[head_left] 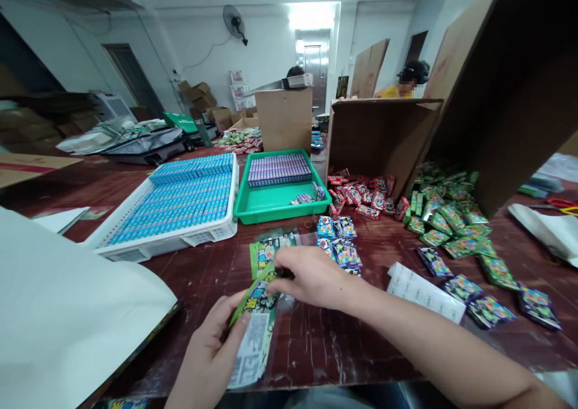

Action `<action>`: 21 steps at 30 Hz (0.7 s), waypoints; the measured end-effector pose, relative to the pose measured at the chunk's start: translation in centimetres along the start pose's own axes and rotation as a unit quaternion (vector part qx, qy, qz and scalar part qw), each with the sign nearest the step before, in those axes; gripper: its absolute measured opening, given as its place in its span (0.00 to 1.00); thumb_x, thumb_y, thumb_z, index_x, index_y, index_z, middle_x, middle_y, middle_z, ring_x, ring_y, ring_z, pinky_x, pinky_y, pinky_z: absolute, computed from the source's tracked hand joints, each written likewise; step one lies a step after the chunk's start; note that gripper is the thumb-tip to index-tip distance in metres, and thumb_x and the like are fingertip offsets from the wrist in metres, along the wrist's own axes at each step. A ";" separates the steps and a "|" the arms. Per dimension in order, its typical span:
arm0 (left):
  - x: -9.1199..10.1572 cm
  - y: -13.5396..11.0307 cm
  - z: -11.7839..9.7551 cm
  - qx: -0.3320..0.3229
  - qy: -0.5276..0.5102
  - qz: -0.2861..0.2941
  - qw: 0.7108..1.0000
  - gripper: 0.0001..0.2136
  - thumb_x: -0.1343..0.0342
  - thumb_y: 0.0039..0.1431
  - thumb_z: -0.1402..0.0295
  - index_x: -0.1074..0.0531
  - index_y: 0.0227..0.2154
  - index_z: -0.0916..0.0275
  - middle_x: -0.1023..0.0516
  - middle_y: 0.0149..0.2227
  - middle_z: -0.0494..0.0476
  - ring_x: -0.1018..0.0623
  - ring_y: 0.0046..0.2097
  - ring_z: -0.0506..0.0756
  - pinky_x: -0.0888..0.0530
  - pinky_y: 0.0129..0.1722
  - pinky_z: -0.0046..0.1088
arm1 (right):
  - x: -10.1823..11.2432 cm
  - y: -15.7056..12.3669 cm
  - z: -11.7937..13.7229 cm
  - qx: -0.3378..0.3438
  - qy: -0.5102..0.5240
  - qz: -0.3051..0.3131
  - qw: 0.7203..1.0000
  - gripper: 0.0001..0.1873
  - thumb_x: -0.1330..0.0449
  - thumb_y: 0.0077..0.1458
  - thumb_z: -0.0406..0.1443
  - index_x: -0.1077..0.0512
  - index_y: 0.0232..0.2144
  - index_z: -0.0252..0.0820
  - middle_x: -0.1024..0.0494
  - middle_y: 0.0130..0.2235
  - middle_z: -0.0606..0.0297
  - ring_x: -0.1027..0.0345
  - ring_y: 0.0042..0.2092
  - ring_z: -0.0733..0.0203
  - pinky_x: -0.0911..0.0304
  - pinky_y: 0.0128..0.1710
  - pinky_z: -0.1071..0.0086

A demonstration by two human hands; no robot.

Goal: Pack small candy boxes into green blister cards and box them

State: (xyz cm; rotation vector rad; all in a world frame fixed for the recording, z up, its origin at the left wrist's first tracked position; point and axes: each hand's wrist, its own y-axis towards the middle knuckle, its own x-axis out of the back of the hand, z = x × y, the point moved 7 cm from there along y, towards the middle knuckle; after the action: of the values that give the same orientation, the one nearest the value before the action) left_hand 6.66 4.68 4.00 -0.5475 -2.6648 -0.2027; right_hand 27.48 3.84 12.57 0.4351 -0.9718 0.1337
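My left hand [212,346] grips a clear plastic bag with a green printed card [255,315] near the table's front edge. My right hand [311,275] is closed in a pinch at the bag's top end, over a small dark item I cannot make out. Another green printed card [264,249] lies flat just beyond. A small heap of blue packets [339,240] sits right of my right hand.
A white tray [135,249] of blue packets and a green tray [271,207] of purple packets stand ahead. Tipped cardboard boxes [383,138] spill red packets [361,195] and green packets [445,219]. A white sheet [67,312] lies left. Two people work beyond the boxes.
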 end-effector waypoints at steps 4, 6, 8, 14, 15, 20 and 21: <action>-2.3 -0.6 -2.4 0.051 -0.085 0.129 0.987 0.28 0.35 0.58 0.62 0.31 0.62 0.51 0.25 0.61 0.58 0.24 0.59 0.62 0.29 0.61 0.41 | 0.2 -1.5 1.8 0.102 0.082 0.195 0.972 0.14 0.36 0.62 0.44 0.24 0.31 0.40 0.21 0.33 0.64 0.29 0.33 0.63 0.38 0.33 0.70; -4.2 -1.1 -3.7 0.079 -0.112 0.233 0.963 0.34 0.29 0.49 0.68 0.31 0.61 0.51 0.22 0.57 0.56 0.22 0.58 0.63 0.27 0.59 0.41 | 0.8 -2.8 2.6 0.156 0.157 0.266 0.938 0.10 0.36 0.62 0.42 0.22 0.35 0.41 0.19 0.36 0.65 0.27 0.35 0.64 0.35 0.36 0.71; -5.3 -0.9 -4.3 0.096 -0.132 0.250 0.954 0.28 0.28 0.47 0.69 0.24 0.54 0.55 0.17 0.49 0.55 0.18 0.50 0.62 0.23 0.53 0.41 | 1.7 -3.1 2.4 0.151 0.181 0.233 0.943 0.08 0.39 0.65 0.41 0.22 0.38 0.44 0.19 0.39 0.65 0.25 0.39 0.62 0.31 0.42 0.68; -6.3 0.3 -2.6 0.091 -0.255 0.034 0.962 0.17 0.36 0.60 0.59 0.23 0.48 0.62 0.16 0.45 0.59 0.18 0.48 0.61 0.22 0.50 0.39 | 0.7 -5.7 -1.7 -0.105 0.185 -0.153 0.965 0.17 0.39 0.64 0.44 0.30 0.53 0.47 0.19 0.45 0.57 0.23 0.45 0.53 0.28 0.45 0.58; -6.8 0.0 -2.2 0.091 -0.248 0.031 0.964 0.17 0.38 0.62 0.57 0.23 0.48 0.63 0.16 0.45 0.59 0.18 0.47 0.61 0.22 0.49 0.38 | -1.1 -6.5 -1.9 -0.142 0.195 -0.143 0.960 0.17 0.39 0.64 0.45 0.31 0.52 0.47 0.19 0.43 0.57 0.22 0.43 0.52 0.27 0.41 0.59; -8.2 -2.0 -0.9 0.084 -0.107 -0.049 0.990 0.17 0.50 0.70 0.54 0.26 0.46 0.62 0.18 0.46 0.59 0.19 0.42 0.57 0.24 0.43 0.32 | -6.4 -9.5 -1.7 -0.234 0.168 -0.140 0.947 0.13 0.49 0.69 0.44 0.32 0.48 0.45 0.18 0.44 0.55 0.21 0.42 0.48 0.29 0.38 0.59; -8.3 -2.2 -0.9 0.075 -0.106 -0.071 0.989 0.16 0.50 0.71 0.55 0.28 0.48 0.62 0.19 0.48 0.60 0.19 0.45 0.57 0.24 0.46 0.32 | -6.6 -9.8 -1.8 -0.233 0.171 -0.150 0.946 0.14 0.49 0.69 0.44 0.32 0.50 0.45 0.19 0.46 0.55 0.21 0.44 0.48 0.29 0.40 0.59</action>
State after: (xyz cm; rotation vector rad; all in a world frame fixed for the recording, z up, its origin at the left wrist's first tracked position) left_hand 13.01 -0.38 1.16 -0.3475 -2.8971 0.0168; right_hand 28.08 -3.75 3.36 0.1104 -0.5586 -0.2873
